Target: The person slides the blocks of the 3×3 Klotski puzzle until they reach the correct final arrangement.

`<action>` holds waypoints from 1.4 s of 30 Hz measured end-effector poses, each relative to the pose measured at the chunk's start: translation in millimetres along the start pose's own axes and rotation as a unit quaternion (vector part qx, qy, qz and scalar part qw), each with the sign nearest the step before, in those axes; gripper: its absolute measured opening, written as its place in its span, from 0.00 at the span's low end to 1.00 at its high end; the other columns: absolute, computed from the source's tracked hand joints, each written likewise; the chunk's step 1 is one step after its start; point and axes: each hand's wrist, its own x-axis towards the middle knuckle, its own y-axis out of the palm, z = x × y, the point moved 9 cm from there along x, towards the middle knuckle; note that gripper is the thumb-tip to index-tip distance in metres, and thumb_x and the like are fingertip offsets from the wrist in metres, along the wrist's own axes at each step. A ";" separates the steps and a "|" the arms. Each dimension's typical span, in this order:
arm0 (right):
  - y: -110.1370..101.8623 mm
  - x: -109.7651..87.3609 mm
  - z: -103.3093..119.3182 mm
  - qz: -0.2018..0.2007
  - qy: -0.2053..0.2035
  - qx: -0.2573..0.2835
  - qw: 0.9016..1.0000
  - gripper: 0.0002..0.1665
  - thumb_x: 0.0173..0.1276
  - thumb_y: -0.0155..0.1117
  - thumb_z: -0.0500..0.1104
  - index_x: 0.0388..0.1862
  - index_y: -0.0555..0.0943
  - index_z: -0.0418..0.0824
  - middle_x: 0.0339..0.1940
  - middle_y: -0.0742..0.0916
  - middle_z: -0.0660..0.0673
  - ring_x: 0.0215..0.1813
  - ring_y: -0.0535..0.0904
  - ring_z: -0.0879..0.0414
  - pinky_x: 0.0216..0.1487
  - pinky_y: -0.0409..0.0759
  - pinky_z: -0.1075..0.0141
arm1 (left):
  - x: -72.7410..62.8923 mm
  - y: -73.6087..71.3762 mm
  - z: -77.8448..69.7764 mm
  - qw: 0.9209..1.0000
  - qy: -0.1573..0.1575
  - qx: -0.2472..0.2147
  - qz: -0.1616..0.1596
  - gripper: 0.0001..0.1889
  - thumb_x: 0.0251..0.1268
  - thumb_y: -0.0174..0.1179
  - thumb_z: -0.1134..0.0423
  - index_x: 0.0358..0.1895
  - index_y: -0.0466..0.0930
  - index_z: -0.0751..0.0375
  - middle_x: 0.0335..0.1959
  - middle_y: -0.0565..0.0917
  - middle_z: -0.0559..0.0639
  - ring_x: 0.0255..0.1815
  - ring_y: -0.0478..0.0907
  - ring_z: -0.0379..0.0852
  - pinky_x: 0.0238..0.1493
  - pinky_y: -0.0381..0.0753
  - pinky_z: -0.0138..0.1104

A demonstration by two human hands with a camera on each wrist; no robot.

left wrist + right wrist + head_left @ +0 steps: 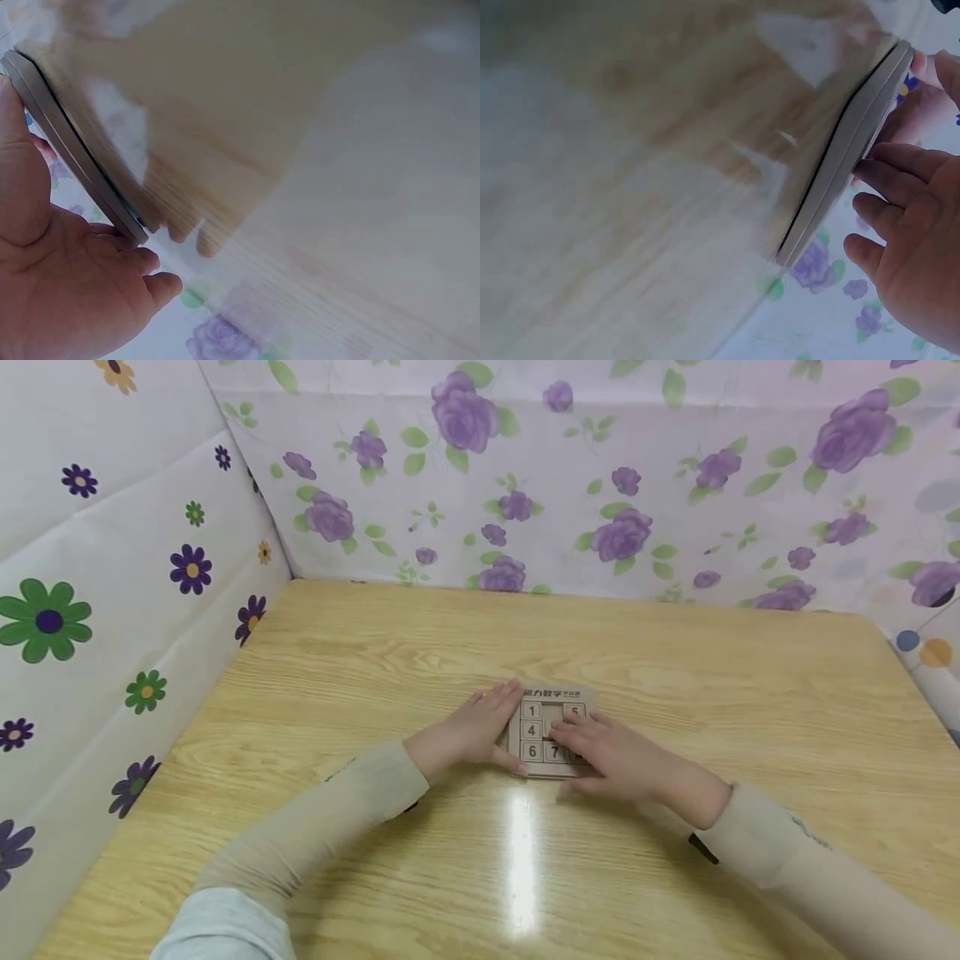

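A number slide puzzle [532, 771], a flat light board with numbered square tiles, lies on the wooden table. Tiles 1, 4, 5, 6 and 7 show in the head view, with a bare brown slot in the top middle. My left hand [480, 727] holds the board's left side, thumb at the near corner and fingers at the far one. Over its right part reaches my right hand [618, 760], fairly straight fingers touching the tiles near the centre and hiding some of them. Both wrist views show the board [82, 165] only from its edge.
The wooden table [375, 652] extends all around the puzzle. Flower-printed cloth [555, 485] stands behind it, and another patterned cloth [112, 577] runs along the left side. A bright light reflection lies on the near tabletop.
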 end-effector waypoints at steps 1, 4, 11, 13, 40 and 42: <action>-0.3 -1.3 1.0 0.003 0.000 0.004 1.000 0.44 0.65 0.59 0.60 0.71 0.64 0.34 0.71 0.69 0.37 0.75 0.57 0.41 0.75 0.51 0.44 | -0.5 -1.1 -0.6 1.000 0.002 0.000 -0.001 0.65 0.45 0.66 0.34 0.76 0.33 0.62 0.78 0.34 0.53 0.78 0.33 0.50 0.77 0.35 0.45; -2.0 -4.1 0.3 0.002 0.007 0.016 1.000 0.44 0.65 0.59 0.60 0.71 0.63 0.34 0.72 0.68 0.38 0.75 0.56 0.41 0.75 0.51 0.44 | -1.6 -2.2 -1.1 1.000 0.002 0.001 0.000 0.65 0.45 0.66 0.34 0.76 0.33 0.62 0.78 0.34 0.53 0.78 0.33 0.51 0.77 0.35 0.45; -7.3 -5.9 -16.0 -0.024 0.046 0.002 0.999 0.45 0.66 0.59 0.60 0.71 0.62 0.32 0.71 0.67 0.35 0.74 0.55 0.36 0.75 0.50 0.43 | -0.8 -0.7 -0.2 1.000 -0.001 0.001 -0.002 0.65 0.45 0.66 0.34 0.76 0.32 0.62 0.78 0.33 0.52 0.78 0.33 0.50 0.77 0.34 0.44; -7.5 -4.8 -17.6 -0.027 0.044 0.001 0.999 0.45 0.66 0.58 0.60 0.71 0.62 0.32 0.71 0.68 0.35 0.74 0.56 0.36 0.75 0.50 0.43 | -0.6 -0.1 0.3 1.000 -0.001 0.002 -0.001 0.65 0.45 0.66 0.34 0.76 0.32 0.61 0.78 0.33 0.52 0.78 0.33 0.50 0.77 0.34 0.44; -4.6 -21.7 -3.9 -0.008 0.019 0.009 1.000 0.42 0.66 0.60 0.57 0.70 0.64 0.33 0.71 0.70 0.37 0.73 0.59 0.39 0.74 0.53 0.43 | -1.7 -0.6 -1.8 1.000 0.002 0.007 0.007 0.64 0.46 0.65 0.34 0.76 0.32 0.62 0.78 0.32 0.52 0.78 0.32 0.50 0.77 0.34 0.44; -4.9 -21.4 -5.2 -0.010 0.019 0.007 1.000 0.42 0.66 0.61 0.57 0.70 0.64 0.32 0.71 0.69 0.37 0.73 0.59 0.39 0.74 0.53 0.43 | -0.9 0.1 -1.2 1.000 0.002 0.005 0.006 0.65 0.46 0.65 0.34 0.76 0.32 0.62 0.78 0.32 0.53 0.78 0.33 0.50 0.77 0.34 0.44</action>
